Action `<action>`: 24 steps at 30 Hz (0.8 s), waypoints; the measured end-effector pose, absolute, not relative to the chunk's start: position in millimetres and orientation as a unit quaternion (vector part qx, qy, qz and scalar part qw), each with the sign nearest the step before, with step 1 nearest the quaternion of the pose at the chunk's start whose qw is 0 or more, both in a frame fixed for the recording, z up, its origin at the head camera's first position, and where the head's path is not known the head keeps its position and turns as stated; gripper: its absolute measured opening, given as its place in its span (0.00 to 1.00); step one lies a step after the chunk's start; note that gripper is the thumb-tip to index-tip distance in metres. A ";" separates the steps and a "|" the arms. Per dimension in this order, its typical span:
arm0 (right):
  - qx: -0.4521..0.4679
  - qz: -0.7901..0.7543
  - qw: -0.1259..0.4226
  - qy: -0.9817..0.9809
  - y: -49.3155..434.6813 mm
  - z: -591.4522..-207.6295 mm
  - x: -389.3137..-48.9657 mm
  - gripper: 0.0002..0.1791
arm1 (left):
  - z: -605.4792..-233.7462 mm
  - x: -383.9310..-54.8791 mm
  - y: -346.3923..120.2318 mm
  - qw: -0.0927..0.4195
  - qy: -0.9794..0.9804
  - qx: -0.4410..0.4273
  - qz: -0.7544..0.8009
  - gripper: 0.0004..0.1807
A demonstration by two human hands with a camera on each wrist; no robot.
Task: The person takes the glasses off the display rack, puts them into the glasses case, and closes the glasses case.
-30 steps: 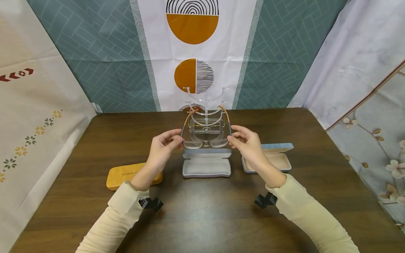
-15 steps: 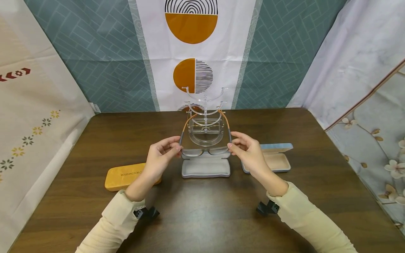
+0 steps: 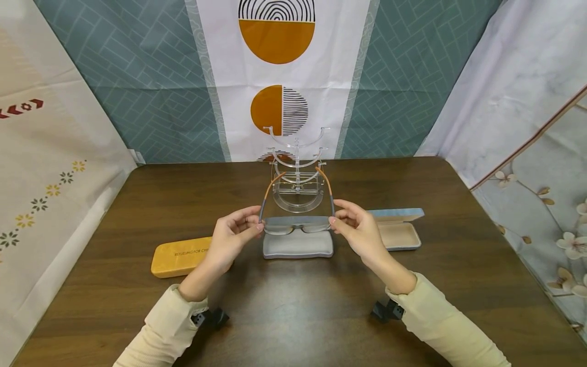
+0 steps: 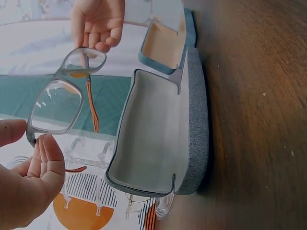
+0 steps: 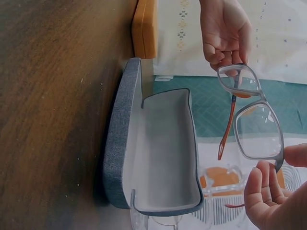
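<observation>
A pair of eyeglasses (image 3: 297, 227) with clear lenses and grey-and-orange temples is held unfolded between my hands, temples pointing away from me. My left hand (image 3: 236, 233) pinches the frame's left corner by the hinge between thumb and fingers. At the opposite hinge, my right hand (image 3: 358, 229) pinches the frame the same way. Below the lenses lies a grey glasses case (image 3: 298, 247), its lid raised and its pale lining showing. Both wrist views show the glasses above the case (image 4: 196, 129), apart from its lining.
Behind the case stands a clear tiered glasses stand (image 3: 297, 206), with thin-rimmed glasses low on it. A closed yellow case (image 3: 181, 256) lies left, partly behind my left forearm. To the right, an opened light blue case (image 3: 400, 237) sits near my right hand.
Both hands have brought the eyeglasses toward me and down, from in front of the clear stand to over the grey case. The grip at the hinges is unchanged.
</observation>
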State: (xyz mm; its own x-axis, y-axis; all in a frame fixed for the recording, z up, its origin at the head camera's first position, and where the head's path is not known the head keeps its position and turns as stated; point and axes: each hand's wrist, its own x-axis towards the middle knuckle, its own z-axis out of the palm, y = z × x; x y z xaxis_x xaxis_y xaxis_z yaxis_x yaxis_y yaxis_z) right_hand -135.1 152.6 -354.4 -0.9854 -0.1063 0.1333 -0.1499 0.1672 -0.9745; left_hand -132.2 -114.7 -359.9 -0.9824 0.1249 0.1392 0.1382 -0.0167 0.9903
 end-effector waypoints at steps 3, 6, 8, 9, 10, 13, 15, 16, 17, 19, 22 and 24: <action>0.085 0.642 0.018 -0.762 152.4 -355.8 -134.7 0.24 | -361.7 -131.1 -115.2 0.004 -0.701 -0.097 -0.707 0.21; 0.085 0.643 0.018 -0.761 152.2 -356.1 -134.5 0.23 | -363.2 -131.2 -115.6 0.005 -0.698 -0.104 -0.709 0.21; 0.086 0.644 0.018 -0.760 152.1 -355.9 -134.3 0.23 | -363.9 -131.4 -116.0 0.006 -0.696 -0.108 -0.709 0.21; 0.086 0.645 0.017 -0.759 151.9 -355.8 -134.3 0.23 | -364.1 -131.6 -116.1 0.007 -0.696 -0.110 -0.709 0.21; 0.087 0.645 0.017 -0.759 151.9 -355.7 -134.3 0.23 | -364.3 -131.6 -116.2 0.006 -0.696 -0.112 -0.709 0.21; 0.088 0.647 0.015 -0.758 151.9 -355.0 -134.0 0.24 | -364.5 -131.4 -116.4 0.002 -0.698 -0.114 -0.707 0.21; 0.088 0.647 0.014 -0.757 151.8 -354.6 -134.0 0.24 | -364.7 -131.5 -116.6 -0.004 -0.699 -0.115 -0.705 0.21; 0.089 0.647 0.014 -0.757 151.9 -354.5 -134.0 0.24 | -364.8 -131.6 -116.7 -0.007 -0.701 -0.116 -0.704 0.21; 0.088 0.646 0.014 -0.758 151.9 -354.4 -133.8 0.24 | -365.0 -131.8 -116.8 -0.009 -0.702 -0.118 -0.702 0.20; 0.088 0.646 0.014 -0.758 152.0 -354.4 -133.7 0.24 | -365.7 -132.5 -117.2 -0.013 -0.708 -0.124 -0.695 0.20; 0.087 0.647 0.013 -0.758 152.0 -354.7 -133.6 0.24 | -366.7 -133.0 -118.1 -0.014 -0.719 -0.139 -0.681 0.20; 0.086 0.647 0.013 -0.757 152.2 -355.1 -133.6 0.24 | -367.4 -133.2 -118.7 -0.014 -0.723 -0.153 -0.674 0.20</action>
